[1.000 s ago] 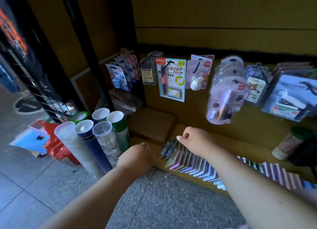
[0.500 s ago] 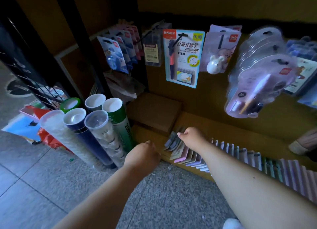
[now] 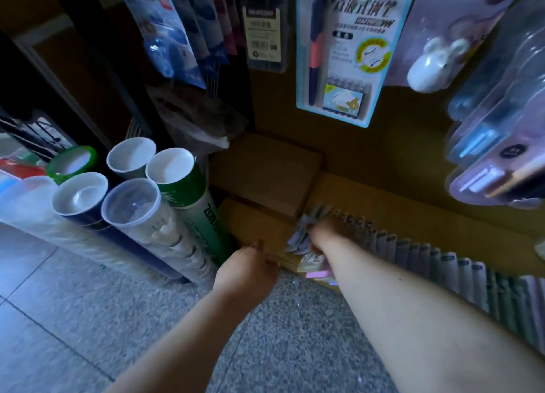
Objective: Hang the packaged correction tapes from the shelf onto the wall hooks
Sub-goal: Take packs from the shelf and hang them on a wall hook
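Right hand [image 3: 323,235] is buried in the left end of the row of flat carded correction-tape packs [image 3: 306,239] standing on edge on the low tan wooden shelf [image 3: 259,230]; its fingers are curled round a fanned bunch of packs, some splayed toward 10 o'clock, some toward 6 o'clock. Left hand [image 3: 250,270] hovers just beside the shelf's front edge at 8 o'clock of the right hand, loosely clenched, nothing seen held.

Risks, as judged:
- Several packs are gripped at once; the bunch could slip apart on lifting and spill onto the grey speckled floor [image 3: 88,319]
- The row to 3 o'clock leans on itself; pulling the end could topple it like dominoes
- Hang holes are hidden, so threading onto a hook could be fumbled
- The upright cluster of plastic shuttlecock tubes [image 3: 132,204] at 9 o'clock could be knocked by the left forearm

Against the frame half a second ago: the view has been brought lower and closer, hanging blister packs [image 3: 336,50] now crowd 12 o'clock, and the right hand has been pushed deeper into the packs
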Available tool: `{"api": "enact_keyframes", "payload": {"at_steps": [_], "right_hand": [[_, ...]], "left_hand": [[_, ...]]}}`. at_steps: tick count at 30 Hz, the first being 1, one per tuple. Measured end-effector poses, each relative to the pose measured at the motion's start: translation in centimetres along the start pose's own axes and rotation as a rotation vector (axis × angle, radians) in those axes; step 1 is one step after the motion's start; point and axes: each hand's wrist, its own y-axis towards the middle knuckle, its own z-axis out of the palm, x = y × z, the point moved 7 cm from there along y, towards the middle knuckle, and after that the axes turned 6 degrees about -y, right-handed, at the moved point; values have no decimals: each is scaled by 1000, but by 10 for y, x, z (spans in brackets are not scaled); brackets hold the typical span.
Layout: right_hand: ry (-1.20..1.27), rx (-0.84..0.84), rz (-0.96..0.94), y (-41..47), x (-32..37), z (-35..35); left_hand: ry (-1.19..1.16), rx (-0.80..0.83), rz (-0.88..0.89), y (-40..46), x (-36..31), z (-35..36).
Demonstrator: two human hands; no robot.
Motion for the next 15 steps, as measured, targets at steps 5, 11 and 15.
{"api": "enact_keyframes", "payload": {"at_steps": [5,11,15], "right_hand": [[6,-34,-3,21,-1,11],[-201,-54,43,18,2,7],[-12,-23,-33,-10,0,-7]], "left_hand": [[-5,13,7,7,10,8],[-61,29,-15,7,15,11],[-98,8,-31,4,14,9]]}}
